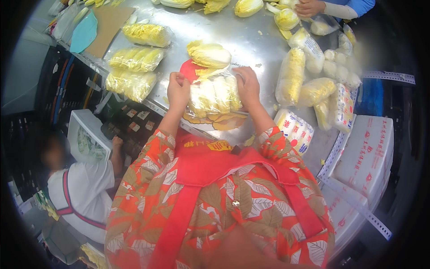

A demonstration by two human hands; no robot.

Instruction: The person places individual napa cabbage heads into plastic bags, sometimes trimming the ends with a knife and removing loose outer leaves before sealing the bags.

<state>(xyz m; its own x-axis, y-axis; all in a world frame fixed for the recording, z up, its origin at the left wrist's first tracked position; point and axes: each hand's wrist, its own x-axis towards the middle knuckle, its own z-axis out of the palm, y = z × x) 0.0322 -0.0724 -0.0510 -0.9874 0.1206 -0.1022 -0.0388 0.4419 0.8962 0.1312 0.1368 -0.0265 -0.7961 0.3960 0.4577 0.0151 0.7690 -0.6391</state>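
Note:
A clear plastic bag (216, 95) of several pale napa cabbages lies on the metal table right before me. At its left upper edge, my left hand (178, 92) is closed in a pinch on the film. My right hand (247, 87) grips the bag's upper right side, fingers curled on the plastic. Just beyond the bag, a loose napa cabbage (210, 54) lies on its side, with a patch of red (190, 70) under it. Printed yellow shapes (215, 121) show beneath the bag's near edge.
Bagged cabbages (134, 59) lie in a stack at left, near a teal sheet (84, 32). More bagged cabbages (291, 76) and a printed pack (293, 127) crowd the right. White boxes (365, 157) stand beyond the right edge. Another person's hand (310, 8) handles cabbage opposite; a co-worker (83, 188) is at lower left.

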